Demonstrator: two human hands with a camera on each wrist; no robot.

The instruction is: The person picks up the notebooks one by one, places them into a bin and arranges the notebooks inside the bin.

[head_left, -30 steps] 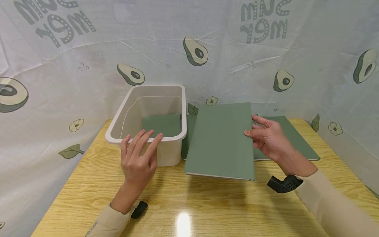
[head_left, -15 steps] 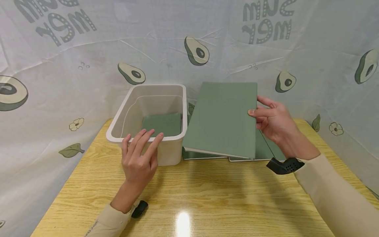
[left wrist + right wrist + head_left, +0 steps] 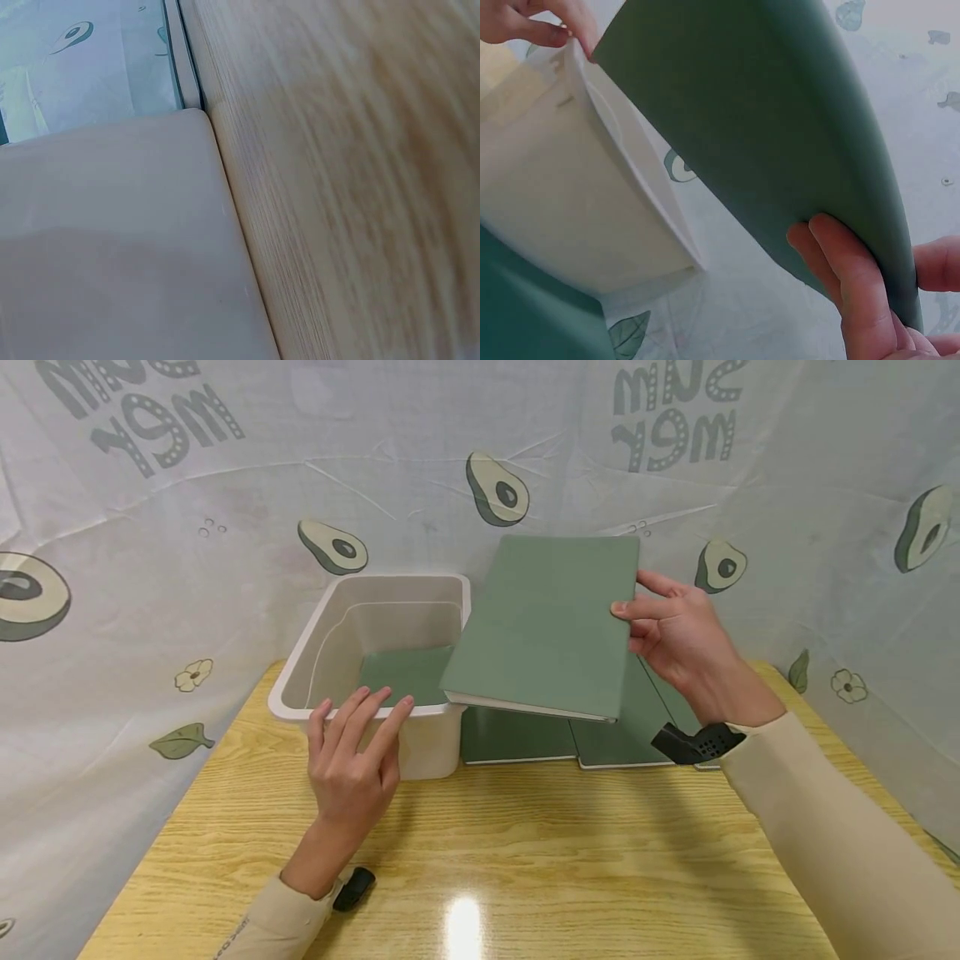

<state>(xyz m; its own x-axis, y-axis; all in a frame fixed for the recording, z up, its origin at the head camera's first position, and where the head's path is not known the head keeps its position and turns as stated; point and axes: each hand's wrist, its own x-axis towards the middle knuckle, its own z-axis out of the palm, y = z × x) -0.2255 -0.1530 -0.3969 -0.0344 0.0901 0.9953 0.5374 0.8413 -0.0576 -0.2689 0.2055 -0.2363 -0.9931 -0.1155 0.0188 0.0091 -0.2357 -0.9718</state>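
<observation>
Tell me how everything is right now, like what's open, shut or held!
Right hand: pinching a green book
Held green book: closed, lifted, tilted
Left hand: fingers over the bin's near rim
White bin: upright, open-topped
Green book inside: partly hidden
Other green books: closed, lying flat
Patterned cloth: creased

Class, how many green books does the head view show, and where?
5 visible: a held book in the right hand; a left book, middle book and right book in a row on the table; and another book inside the white tub. More may be hidden underneath.
</observation>
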